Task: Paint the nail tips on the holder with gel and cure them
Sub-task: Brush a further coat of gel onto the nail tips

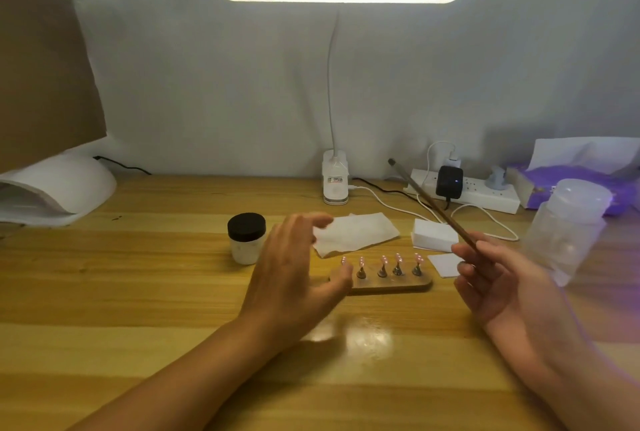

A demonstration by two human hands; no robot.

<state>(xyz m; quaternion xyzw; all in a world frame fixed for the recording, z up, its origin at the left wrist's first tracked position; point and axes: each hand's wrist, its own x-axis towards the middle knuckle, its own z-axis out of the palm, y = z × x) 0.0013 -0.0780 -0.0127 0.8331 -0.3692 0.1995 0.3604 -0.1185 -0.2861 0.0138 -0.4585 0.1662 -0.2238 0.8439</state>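
Wooden holder (391,284) sits mid-table (138,292) w/ five nail tips (383,260) upright on small stands in a row. Left hand (294,264) hovers over holder's left end, fingers spread wide & relaxed, holding nothing; thumb overlaps that end, can't tell if touching. Right hand (498,278) is just right of holder, pinching a brush (429,202) in curled fingers; its dark handle slants up & back over the holder's right side, bristle end not visible. Jar (246,238) w/ black lid stands left of holder. Tissue (356,233) lies just behind it, white pad stack (434,234) behind-right. White domed lamp (59,188) sits far left of holder, clear bottle (568,226) far right.
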